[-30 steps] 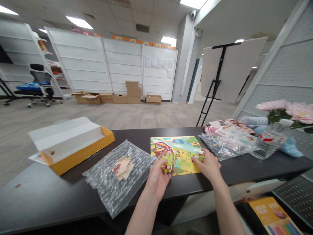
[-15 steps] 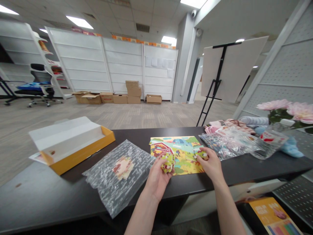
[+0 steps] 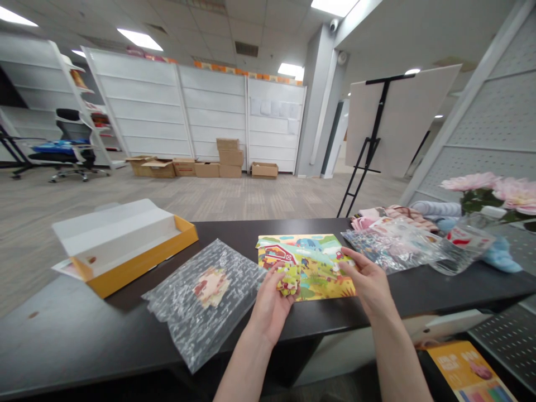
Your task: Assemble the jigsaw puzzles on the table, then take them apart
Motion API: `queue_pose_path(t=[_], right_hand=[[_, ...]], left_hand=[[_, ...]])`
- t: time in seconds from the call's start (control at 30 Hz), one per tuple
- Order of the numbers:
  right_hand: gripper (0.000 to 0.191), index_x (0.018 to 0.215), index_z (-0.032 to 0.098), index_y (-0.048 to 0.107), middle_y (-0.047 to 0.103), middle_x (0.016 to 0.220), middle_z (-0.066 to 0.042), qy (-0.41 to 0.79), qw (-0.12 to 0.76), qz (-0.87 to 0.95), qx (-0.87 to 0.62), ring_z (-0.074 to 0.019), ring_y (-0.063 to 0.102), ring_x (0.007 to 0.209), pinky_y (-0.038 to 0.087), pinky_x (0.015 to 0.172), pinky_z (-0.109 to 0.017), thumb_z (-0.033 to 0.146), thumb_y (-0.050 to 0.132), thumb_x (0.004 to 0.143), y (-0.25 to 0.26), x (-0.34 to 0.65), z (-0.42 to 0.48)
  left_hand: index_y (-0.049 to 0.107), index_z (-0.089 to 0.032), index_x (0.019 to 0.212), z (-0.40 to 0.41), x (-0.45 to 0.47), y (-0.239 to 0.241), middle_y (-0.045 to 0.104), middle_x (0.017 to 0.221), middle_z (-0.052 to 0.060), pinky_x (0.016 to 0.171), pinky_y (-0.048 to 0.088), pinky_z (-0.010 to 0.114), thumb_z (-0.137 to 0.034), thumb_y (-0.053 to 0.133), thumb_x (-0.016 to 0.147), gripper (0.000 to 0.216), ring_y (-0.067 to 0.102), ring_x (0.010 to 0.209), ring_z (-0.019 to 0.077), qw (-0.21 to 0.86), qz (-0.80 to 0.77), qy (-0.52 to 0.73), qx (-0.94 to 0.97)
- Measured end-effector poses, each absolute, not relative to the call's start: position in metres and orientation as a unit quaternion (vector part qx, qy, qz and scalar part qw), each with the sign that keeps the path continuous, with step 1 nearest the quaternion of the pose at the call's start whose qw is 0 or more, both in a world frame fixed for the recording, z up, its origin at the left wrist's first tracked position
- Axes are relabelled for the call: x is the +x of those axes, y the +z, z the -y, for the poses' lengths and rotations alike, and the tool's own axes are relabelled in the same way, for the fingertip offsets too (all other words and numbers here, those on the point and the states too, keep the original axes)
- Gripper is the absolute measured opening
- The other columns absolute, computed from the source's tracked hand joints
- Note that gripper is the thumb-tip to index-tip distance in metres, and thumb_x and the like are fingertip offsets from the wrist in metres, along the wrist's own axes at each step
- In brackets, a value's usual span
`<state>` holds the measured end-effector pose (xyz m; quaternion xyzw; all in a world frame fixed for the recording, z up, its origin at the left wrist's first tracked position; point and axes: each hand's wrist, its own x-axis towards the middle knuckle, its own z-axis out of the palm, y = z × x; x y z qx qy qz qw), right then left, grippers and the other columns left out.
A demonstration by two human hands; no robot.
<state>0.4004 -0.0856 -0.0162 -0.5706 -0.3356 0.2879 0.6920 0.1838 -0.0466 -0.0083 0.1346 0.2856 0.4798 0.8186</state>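
A colourful farm-scene puzzle board lies on the dark table in front of me. My left hand is closed around a small stack of green and yellow puzzle pieces at the board's near left corner. My right hand rests at the board's right edge with its fingers spread, the fingertips touching the picture. I see no piece in it.
A bubble-wrap bag holding a small picture lies left of the board. An open yellow box sits further left. Clear plastic bags, folded cloths and pink flowers crowd the right end. An orange booklet lies below the table edge.
My right hand held a piece at the board's right edge, then let it go; its fingers now lie spread on the board. The left hand has kept its stack still.
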Motion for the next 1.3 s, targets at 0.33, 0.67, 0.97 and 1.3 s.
queue_pose_path(t=[0.33,0.67,0.97,1.3], right_hand=[[0.039,0.110,0.023,0.078,0.073,0.126,-0.010,0.333,0.503,0.595,-0.531,-0.0306,0.064,0.121,0.049,0.108,-0.046,0.038,0.085,0.075,-0.001,0.336,0.089],[0.044,0.097,0.017,0.067,0.061,0.063,0.004,0.417,0.505,0.517,-0.552,-0.0094,0.054,0.051,0.044,0.050,-0.022,0.056,0.079,0.079,0.001,0.338,0.086],[0.037,0.093,0.017,0.070,0.069,0.074,-0.002,0.340,0.544,0.537,-0.548,-0.0128,0.061,0.064,0.047,0.057,-0.023,0.051,0.080,0.080,0.000,0.341,0.088],[0.039,0.097,0.019,0.067,0.069,0.082,-0.002,0.370,0.553,0.509,-0.546,-0.0140,0.066,0.063,0.056,0.060,-0.027,0.053,0.078,0.081,-0.003,0.321,0.084]], left_hand=[[0.061,-0.019,0.116,0.048,0.186,-0.011,0.073,0.114,0.009,0.073,0.055,0.027,-0.026,0.076,0.085,0.035,0.070,0.088,0.0184,0.827,-0.231,0.483,0.169],[0.048,-0.026,0.129,0.048,0.186,-0.008,0.071,0.125,0.010,0.092,0.056,0.036,-0.011,0.074,0.077,0.060,0.072,0.102,0.0232,0.784,-0.256,0.542,0.163],[0.047,-0.025,0.131,0.047,0.184,-0.009,0.074,0.114,0.009,0.076,0.055,0.031,-0.013,0.074,0.075,0.063,0.073,0.089,0.0206,0.778,-0.282,0.539,0.154],[0.055,-0.023,0.120,0.054,0.190,-0.012,0.072,0.115,0.009,0.083,0.054,0.032,-0.039,0.083,0.079,0.052,0.071,0.100,0.0224,0.799,-0.234,0.507,0.221]])
